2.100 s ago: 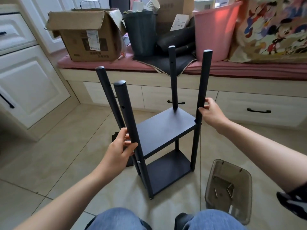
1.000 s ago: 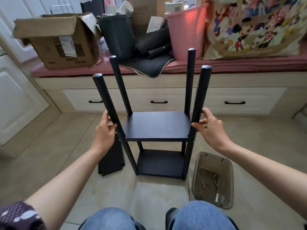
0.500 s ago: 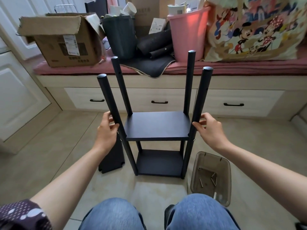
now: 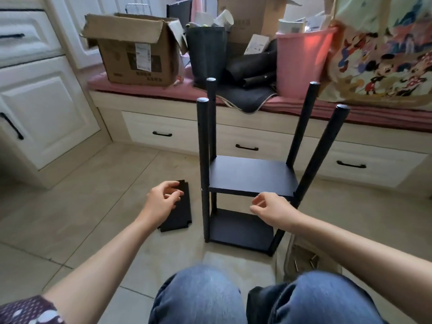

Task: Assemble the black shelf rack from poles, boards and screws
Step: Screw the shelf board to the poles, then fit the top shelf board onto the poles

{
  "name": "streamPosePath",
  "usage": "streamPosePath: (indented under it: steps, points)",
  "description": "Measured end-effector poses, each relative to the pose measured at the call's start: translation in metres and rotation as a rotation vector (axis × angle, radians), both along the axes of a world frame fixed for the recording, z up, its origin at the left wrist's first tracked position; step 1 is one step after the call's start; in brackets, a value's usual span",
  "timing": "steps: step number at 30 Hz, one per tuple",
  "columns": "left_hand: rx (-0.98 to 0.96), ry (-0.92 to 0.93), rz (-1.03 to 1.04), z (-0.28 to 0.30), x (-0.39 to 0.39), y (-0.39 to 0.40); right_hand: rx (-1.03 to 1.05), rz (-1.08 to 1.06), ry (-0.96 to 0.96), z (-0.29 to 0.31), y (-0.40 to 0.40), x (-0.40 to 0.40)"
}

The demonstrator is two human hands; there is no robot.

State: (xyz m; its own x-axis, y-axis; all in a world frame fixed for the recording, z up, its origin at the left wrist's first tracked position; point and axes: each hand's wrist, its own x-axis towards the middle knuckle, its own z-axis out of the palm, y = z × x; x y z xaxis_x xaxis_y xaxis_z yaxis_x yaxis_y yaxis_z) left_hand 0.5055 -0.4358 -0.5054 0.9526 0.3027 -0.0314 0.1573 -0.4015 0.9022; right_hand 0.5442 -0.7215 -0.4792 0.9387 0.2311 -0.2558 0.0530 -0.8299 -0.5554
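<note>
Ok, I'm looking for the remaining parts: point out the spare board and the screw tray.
spare board (image 4: 180, 213), head view, middle of its flat face on the floor.
screw tray (image 4: 284, 258), head view, its left wall.

No legible text or labels

We see a black rack, a spare black board, a pink bucket, a brown box, blue jeans and a cartoon-print bag.
</note>
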Motion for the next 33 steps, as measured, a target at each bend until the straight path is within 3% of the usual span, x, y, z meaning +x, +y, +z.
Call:
streamPosePath:
  steps: [7, 16, 24, 33]
  points:
    - [-0.005, 0.096, 0.145, -0.041, -0.009, 0.058, -0.122, 0.274, 0.092, -0.021, 0.101, 0.010]
    - [-0.028, 0.258, 0.241, -0.124, 0.023, 0.107, -0.206, 0.394, 0.386, -0.116, 0.195, 0.049]
    - [-0.008, 0.455, 0.248, -0.226, 0.052, 0.129, 0.058, -0.033, 0.655, -0.242, 0.243, 0.075]
    - [-0.033, 0.510, 0.266, -0.293, 0.091, 0.129, 0.246, -0.447, 0.628, -0.324, 0.262, 0.115]
